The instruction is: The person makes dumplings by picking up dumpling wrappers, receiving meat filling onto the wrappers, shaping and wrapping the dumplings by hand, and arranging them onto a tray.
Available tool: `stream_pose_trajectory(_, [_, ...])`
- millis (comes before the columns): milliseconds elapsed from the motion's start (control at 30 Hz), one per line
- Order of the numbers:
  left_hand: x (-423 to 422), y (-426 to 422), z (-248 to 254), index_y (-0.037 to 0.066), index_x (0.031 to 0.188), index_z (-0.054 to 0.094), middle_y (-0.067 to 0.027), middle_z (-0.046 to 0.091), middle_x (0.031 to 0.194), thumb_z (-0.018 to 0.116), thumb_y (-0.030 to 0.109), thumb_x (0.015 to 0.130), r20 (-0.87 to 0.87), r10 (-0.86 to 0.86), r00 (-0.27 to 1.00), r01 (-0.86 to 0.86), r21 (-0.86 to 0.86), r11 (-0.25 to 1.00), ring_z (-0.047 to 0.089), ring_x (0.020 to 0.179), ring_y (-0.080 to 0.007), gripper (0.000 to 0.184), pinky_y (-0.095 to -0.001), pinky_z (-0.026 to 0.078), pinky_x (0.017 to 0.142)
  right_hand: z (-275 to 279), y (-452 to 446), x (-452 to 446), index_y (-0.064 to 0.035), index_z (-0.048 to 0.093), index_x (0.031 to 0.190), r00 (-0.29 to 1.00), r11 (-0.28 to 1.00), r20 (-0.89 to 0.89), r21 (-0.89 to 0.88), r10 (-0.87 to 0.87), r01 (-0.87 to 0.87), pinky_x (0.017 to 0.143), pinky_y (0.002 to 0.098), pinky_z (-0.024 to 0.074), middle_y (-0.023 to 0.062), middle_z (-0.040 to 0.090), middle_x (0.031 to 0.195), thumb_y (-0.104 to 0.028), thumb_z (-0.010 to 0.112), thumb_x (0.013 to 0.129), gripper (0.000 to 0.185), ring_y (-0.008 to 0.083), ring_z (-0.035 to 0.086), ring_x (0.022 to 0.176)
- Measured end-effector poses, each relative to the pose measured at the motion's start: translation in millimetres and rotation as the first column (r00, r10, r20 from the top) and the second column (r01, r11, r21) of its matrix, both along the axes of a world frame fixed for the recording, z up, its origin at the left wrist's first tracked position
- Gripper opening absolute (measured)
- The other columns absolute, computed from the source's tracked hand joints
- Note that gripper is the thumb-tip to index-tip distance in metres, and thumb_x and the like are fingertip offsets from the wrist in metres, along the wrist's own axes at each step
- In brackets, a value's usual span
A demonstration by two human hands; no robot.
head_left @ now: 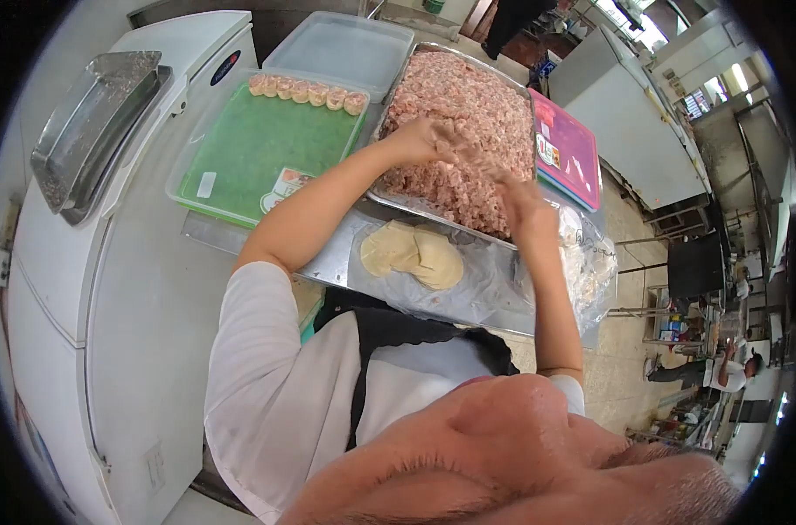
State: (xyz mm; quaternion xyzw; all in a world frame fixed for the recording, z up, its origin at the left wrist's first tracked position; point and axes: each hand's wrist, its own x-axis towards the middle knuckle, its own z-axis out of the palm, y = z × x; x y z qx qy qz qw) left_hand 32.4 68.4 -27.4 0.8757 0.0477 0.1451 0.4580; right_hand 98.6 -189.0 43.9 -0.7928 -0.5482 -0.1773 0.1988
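A large metal tray [396, 203] is heaped with pinkish ground meat [468, 92]. My left hand [422, 142] is over the meat's near left part, fingers curled in; whatever they hold is hidden by blur. Over the near right side of the tray is my right hand [527, 208], its fingers turned toward the left hand and smeared by motion. Round pale dough wrappers [415, 254] lie in overlapping stacks on clear plastic sheeting, just in front of the tray. To the left, a green-bottomed plastic tray [266, 140] has a row of small meat-filled dumplings [308, 92] along its far edge.
Beyond the green tray is a translucent plastic container [341, 52]. Pink lids [566, 144] lie right of the meat. A plastic bag [583, 262] is at the table's right end. Metal pans [96, 131] rest on a white freezer [144, 297]. Another person [722, 374] stands far right.
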Motion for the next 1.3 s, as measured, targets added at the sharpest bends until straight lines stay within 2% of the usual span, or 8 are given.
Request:
stream_pose_trajectory(233, [-14, -8, 34, 0.002, 0.143, 0.035, -0.0181, 0.052, 0.136, 0.082, 0.040, 0.071, 0.019, -0.049, 0.999, 0.051, -0.150, 0.987, 0.054, 0.120, -0.0244, 0.094, -0.0325, 0.041, 0.103, -5, -27, 35, -0.0072, 0.068, 0.109, 0.975, 0.948, -0.104, -0.274, -0.199, 0.164, 0.073, 0.0402, 0.0514, 0.0210, 0.067, 0.095, -0.024, 0.060, 0.092, 0.025, 0.0365, 0.066, 0.085])
stream_pose_trajectory(467, [-23, -16, 51, 0.010, 0.123, 0.060, -0.0144, 0.064, 0.115, 0.079, 0.028, 0.071, 0.089, -0.241, 0.966, 0.237, 0.054, 0.970, 0.061, 0.108, -0.0263, 0.059, -0.0349, 0.046, 0.094, 3, -33, 19, 0.0014, 0.066, 0.111, 0.851, 0.984, -0.503, -0.002, 0.153, -0.178, 0.080, 0.0298, 0.0488, 0.0131, 0.071, 0.104, -0.019, 0.061, 0.095, 0.027, 0.0181, 0.065, 0.094])
stream_pose_trajectory(567, [-20, -10, 37, 0.010, 0.116, 0.064, -0.0146, 0.068, 0.102, 0.080, 0.029, 0.069, 0.095, -0.246, 0.965, 0.230, 0.158, 0.960, 0.064, 0.097, -0.0289, 0.053, -0.0363, 0.048, 0.089, 5, -15, 13, 0.0006, 0.066, 0.112, 0.718, 0.967, -0.692, -0.223, -0.071, -0.120, 0.073, 0.0300, 0.0493, 0.0105, 0.071, 0.096, -0.018, 0.060, 0.095, 0.026, 0.0144, 0.064, 0.087])
stream_pose_trajectory(600, [-18, -7, 28, 0.009, 0.115, 0.065, -0.0148, 0.069, 0.098, 0.080, 0.030, 0.068, 0.125, -0.237, 0.964, 0.206, 0.218, 0.954, 0.065, 0.094, -0.0296, 0.053, -0.0366, 0.049, 0.088, -23, -20, 45, -0.0018, 0.066, 0.111, 0.832, 0.963, -0.534, -0.112, 0.149, -0.244, 0.066, 0.0332, 0.0498, 0.0103, 0.069, 0.090, -0.018, 0.061, 0.094, 0.023, 0.0185, 0.066, 0.077])
stream_pose_trajectory(700, [-7, 0, 8, 0.007, 0.103, 0.066, -0.0069, 0.069, 0.101, 0.079, 0.029, 0.071, 0.205, -0.042, 0.978, 0.024, 0.090, 0.996, 0.065, 0.093, -0.0210, 0.041, -0.0342, 0.049, 0.087, 9, -14, 27, -0.0042, 0.067, 0.108, 0.997, 0.994, -0.072, -0.107, -0.021, 0.013, 0.064, 0.0366, 0.0503, 0.0127, 0.067, 0.092, -0.017, 0.063, 0.092, 0.021, 0.0281, 0.066, 0.074])
stream_pose_trajectory(967, [-10, -1, 8, 0.011, 0.125, 0.059, -0.0162, 0.064, 0.118, 0.079, 0.039, 0.072, 0.013, 0.000, 1.000, 0.000, 0.019, 1.000, 0.061, 0.108, -0.0291, 0.064, -0.0357, 0.046, 0.094, -28, -14, 53, -0.0055, 0.068, 0.106, 0.974, 0.948, -0.101, -0.270, -0.203, 0.170, 0.069, 0.0439, 0.0500, 0.0205, 0.066, 0.092, -0.026, 0.062, 0.091, 0.026, 0.0380, 0.063, 0.084])
stream_pose_trajectory(1100, [-24, -9, 44, 0.012, 0.123, 0.060, -0.0166, 0.064, 0.117, 0.079, 0.041, 0.071, 0.265, -0.114, 0.957, 0.109, 0.034, 0.993, 0.061, 0.108, -0.0324, 0.063, -0.0370, 0.046, 0.094, 22, -40, 43, -0.0049, 0.069, 0.107, 0.949, 0.998, -0.310, -0.046, -0.055, 0.043, 0.075, 0.0393, 0.0516, 0.0184, 0.068, 0.097, -0.022, 0.059, 0.093, 0.024, 0.0339, 0.066, 0.086])
stream_pose_trajectory(1300, [-24, -10, 42, 0.009, 0.110, 0.065, -0.0142, 0.066, 0.104, 0.079, 0.038, 0.071, 0.071, -0.262, 0.962, 0.249, 0.154, 0.956, 0.063, 0.099, -0.0308, 0.051, -0.0367, 0.048, 0.088, 1, -19, 19, 0.0002, 0.068, 0.104, 0.813, 0.986, -0.581, -0.110, 0.040, -0.127, 0.081, 0.0353, 0.0504, 0.0175, 0.069, 0.101, -0.019, 0.062, 0.092, 0.023, 0.0303, 0.066, 0.092])
